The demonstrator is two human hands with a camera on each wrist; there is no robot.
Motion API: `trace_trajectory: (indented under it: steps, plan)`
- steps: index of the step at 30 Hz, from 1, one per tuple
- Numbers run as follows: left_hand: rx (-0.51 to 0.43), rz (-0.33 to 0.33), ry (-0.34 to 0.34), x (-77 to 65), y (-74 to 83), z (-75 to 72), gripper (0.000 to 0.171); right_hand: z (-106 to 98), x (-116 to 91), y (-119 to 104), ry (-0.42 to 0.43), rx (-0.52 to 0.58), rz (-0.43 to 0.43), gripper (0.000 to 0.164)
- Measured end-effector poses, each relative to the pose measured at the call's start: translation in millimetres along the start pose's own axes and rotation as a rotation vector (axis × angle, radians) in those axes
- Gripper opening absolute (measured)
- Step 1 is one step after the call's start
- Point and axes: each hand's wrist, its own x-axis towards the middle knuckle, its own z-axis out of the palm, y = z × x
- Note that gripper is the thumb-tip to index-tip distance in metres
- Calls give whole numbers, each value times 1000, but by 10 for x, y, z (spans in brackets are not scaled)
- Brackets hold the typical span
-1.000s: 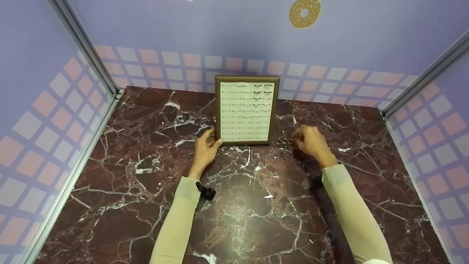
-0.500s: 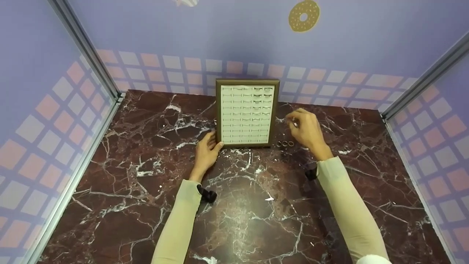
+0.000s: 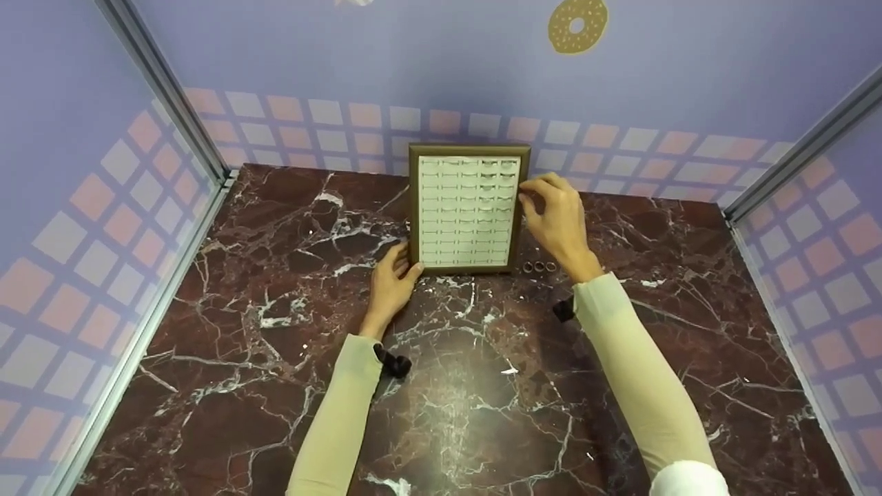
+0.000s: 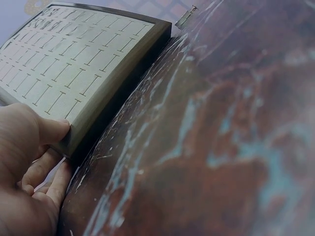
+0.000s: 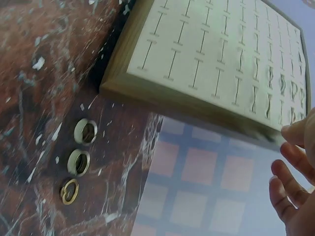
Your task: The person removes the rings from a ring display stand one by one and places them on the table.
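Note:
A brown-framed ring display board [image 3: 467, 207] stands upright, its pale pad cut with rows of short slots. Rings [image 3: 488, 176] sit in several slots at its upper right. My left hand [image 3: 391, 281] grips the lower left corner, thumb [image 4: 55, 130] on the front and fingers behind and below. My right hand [image 3: 559, 215] is at the right edge beside the upper rows, thumb and forefinger pinched together; the small ring between them is almost hidden. Three loose rings [image 3: 539, 266] lie in a row on the table right of the board; one looks gold [image 5: 69, 191].
The table [image 3: 441, 386] is dark red marble with white veins. Behind the board rises a lilac wall [image 3: 331, 55] with pink and white squares, and side panels [image 3: 76, 227] with metal posts flank it. A camera [image 3: 394, 361] sits on my left wrist.
My right hand has risen from beside the loose rings, moving up and left to the board's right edge with a small ring. The left hand keeps its grip on the corner.

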Motion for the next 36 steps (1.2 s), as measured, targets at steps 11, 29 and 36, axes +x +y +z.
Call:
trace_trajectory:
  steps: [11, 29, 36]
  plan:
    - [4, 11, -21, -5, 15, 8, 54, 132, 122, -100, 64, -15, -41, 14]
    - [-2, 16, -28, -4, -4, 7, 54, 279, 188, -135, 92, -57, -24, 11]
    - [-14, 20, -22, 3, 3, -11, 51, 287, 213, -141, 87, -49, -38, 9]
